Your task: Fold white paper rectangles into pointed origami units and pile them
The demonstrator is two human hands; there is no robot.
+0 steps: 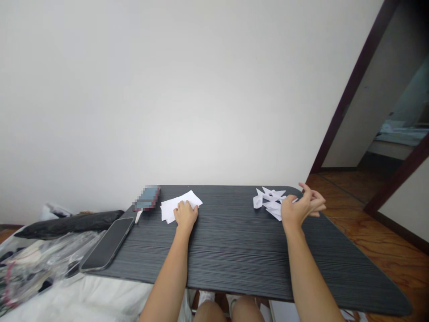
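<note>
Left hand (185, 215) curls over at least two sheets (168, 208), grip unclear; right hand (297, 210) splays, apparently empty, by several folded papers (273, 206).

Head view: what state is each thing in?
White paper sheets: flat, overlapping unevenly
Folded paper pieces: creased, loosely clustered
Left hand: resting on the sheets
Right hand: open, at the folded pieces
Touchscreen device: face up, dark
Pixelated item: too obscured to tell
Doorway: open

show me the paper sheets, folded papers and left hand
Paper sheets (170, 208), head view, top sheet's left part
Folded papers (274, 205), head view, middle of pile
Left hand (186, 215), head view, back of hand
</note>
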